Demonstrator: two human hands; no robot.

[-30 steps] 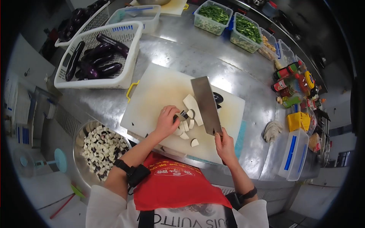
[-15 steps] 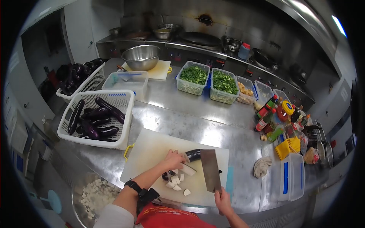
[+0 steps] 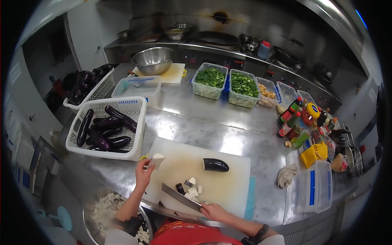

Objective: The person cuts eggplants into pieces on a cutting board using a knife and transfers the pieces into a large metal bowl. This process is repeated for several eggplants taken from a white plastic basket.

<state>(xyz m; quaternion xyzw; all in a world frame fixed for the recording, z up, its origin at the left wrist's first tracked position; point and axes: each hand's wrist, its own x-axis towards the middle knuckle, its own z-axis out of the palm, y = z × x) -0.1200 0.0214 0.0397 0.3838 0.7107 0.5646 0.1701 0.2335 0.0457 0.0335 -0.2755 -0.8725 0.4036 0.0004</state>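
My left hand (image 3: 143, 173) is raised over the left edge of the white cutting board (image 3: 239, 179), closed on a pale piece of eggplant (image 3: 156, 160). My right hand (image 3: 213, 212) grips the handle of a cleaver (image 3: 179, 197), its blade pointing left and low over the board's front part. Cut eggplant chunks (image 3: 192, 190) lie just behind the blade, some partly hidden by it. A dark-skinned eggplant section (image 3: 216, 165) lies apart at the board's back right.
A white basket of eggplants (image 3: 141, 122) stands at the left. Below the counter edge, a metal bowl (image 3: 86, 218) holds cubed pieces. Tubs of greens (image 3: 210, 81) stand behind. Bottles (image 3: 290, 122), a rag (image 3: 287, 175) and a lidded box (image 3: 322, 188) are at the right.
My left hand has moved left and lifted a pale piece. The cleaver has swung from upright at the right to low over the board's front. The eggplant section now lies untouched.
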